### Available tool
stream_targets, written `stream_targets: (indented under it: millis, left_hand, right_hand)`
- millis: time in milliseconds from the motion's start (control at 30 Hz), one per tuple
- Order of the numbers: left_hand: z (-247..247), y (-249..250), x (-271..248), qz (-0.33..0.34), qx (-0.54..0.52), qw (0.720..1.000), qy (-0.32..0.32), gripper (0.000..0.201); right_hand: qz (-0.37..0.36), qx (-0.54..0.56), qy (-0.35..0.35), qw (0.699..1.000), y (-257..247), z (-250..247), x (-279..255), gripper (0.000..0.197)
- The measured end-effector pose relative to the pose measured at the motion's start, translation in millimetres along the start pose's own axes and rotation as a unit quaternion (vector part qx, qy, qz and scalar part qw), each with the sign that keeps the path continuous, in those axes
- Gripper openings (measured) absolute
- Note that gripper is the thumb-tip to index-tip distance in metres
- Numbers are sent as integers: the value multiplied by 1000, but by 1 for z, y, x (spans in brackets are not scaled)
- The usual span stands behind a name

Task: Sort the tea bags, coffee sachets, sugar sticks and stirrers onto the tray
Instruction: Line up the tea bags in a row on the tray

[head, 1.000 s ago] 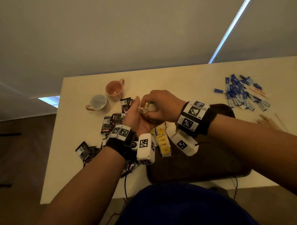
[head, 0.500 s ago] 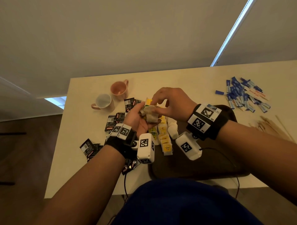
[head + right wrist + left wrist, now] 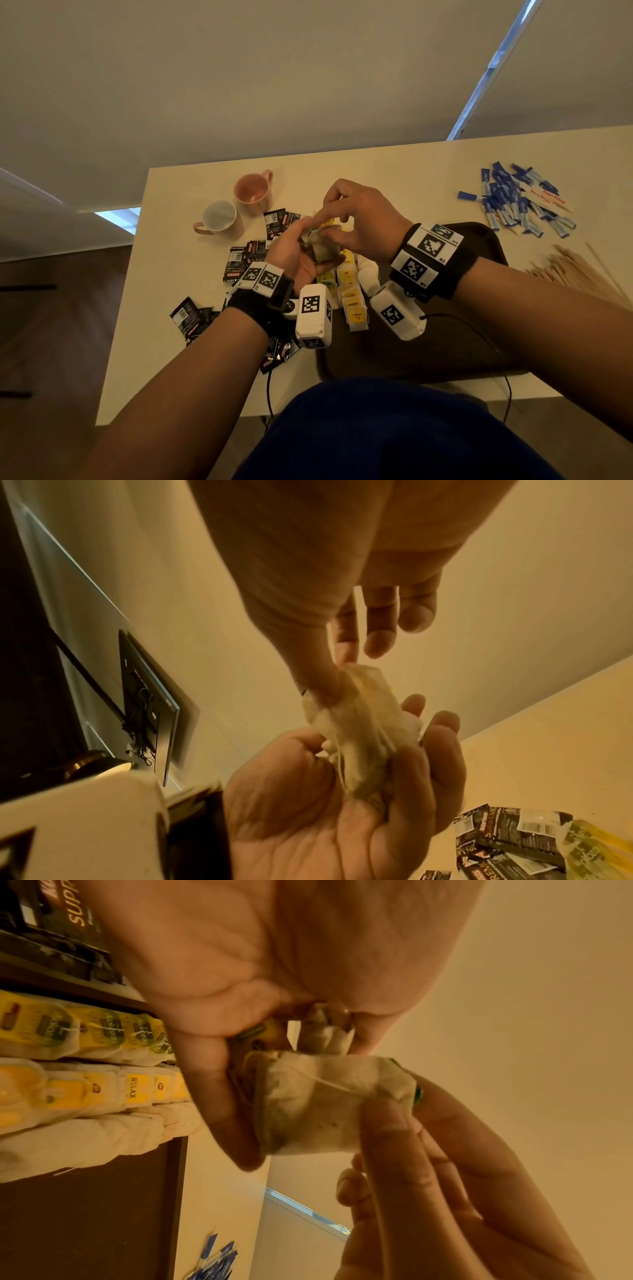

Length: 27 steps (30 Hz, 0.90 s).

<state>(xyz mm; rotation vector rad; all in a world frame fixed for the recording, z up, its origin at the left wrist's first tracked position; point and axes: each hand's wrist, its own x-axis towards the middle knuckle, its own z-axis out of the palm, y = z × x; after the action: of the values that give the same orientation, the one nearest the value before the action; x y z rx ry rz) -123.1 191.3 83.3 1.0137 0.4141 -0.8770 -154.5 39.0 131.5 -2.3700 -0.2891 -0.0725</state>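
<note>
Two hands: both meet above the far left corner of the dark tray (image 3: pixel 479 342), working one small clump of tea bags (image 3: pixel 320 248), probably so a single bag can be freed before it goes down.
Left hand: the left hand (image 3: pixel 291 253) lies palm up with its fingers (image 3: pixel 441 739) curled loosely round the clump, serving as a cradle; strings trail across the palm.
Right hand: the right hand (image 3: pixel 363 222) comes from above, thumb and forefinger pinching the upper edge of the top tea bag (image 3: pixel 325 1104); its other fingers (image 3: pixel 407 610) are spread and lifted clear, which keeps them off the rest of the clump.
Top bag: limp paper, its string drawn across the face; it seems tangled with those beneath, so a slow pull looks wise.
Rows on tray: yellow-tagged tea bags (image 3: pixel 352 294) lie in neat overlapping lines along the tray's left side, with plain white bags (image 3: pixel 368 274) beside them, so the held bag most likely joins one of these rows.
Coffee sachets: the black sachets (image 3: pixel 246 257) lie scattered on the surface (image 3: pixel 171 308) left of the tray, not yet sorted.
Sugar sticks: the blue sugar sticks (image 3: pixel 513 205) form a loose heap on the far right, off the tray.
Stirrers: the wooden stirrers (image 3: pixel 579 270) lie fanned just right of the tray.
Mugs: a pink mug (image 3: pixel 253 190) and a white mug (image 3: pixel 219 217) stand beyond the sachets, apart from the sorting.
Progress: only tea is on the tray; three kinds remain.
</note>
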Motion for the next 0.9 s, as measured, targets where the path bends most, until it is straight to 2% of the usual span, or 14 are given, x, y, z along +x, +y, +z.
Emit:
stream_targets:
  millis: [133, 333, 533, 700, 900]
  left_hand:
    - [1, 0, -1, -8, -4, 1000, 17, 42]
    - [-3, -1, 3, -7, -6, 1000, 24, 33]
    - [-10, 2, 5, -13, -5, 999, 42, 35]
    - [-12, 3, 7, -8, -49, 997, 60, 38]
    - [-15, 7, 9, -14, -57, 997, 54, 40]
  right_hand:
    - [-16, -1, 0, 1000, 1, 1, 0, 20]
    - [-19, 53, 34, 998, 0, 1, -2, 15]
    - [40, 158, -30, 986, 1, -6, -11, 11]
    - [142, 257, -69, 953, 8, -11, -19, 12]
    - [154, 204, -66, 964, 19, -5, -19, 5]
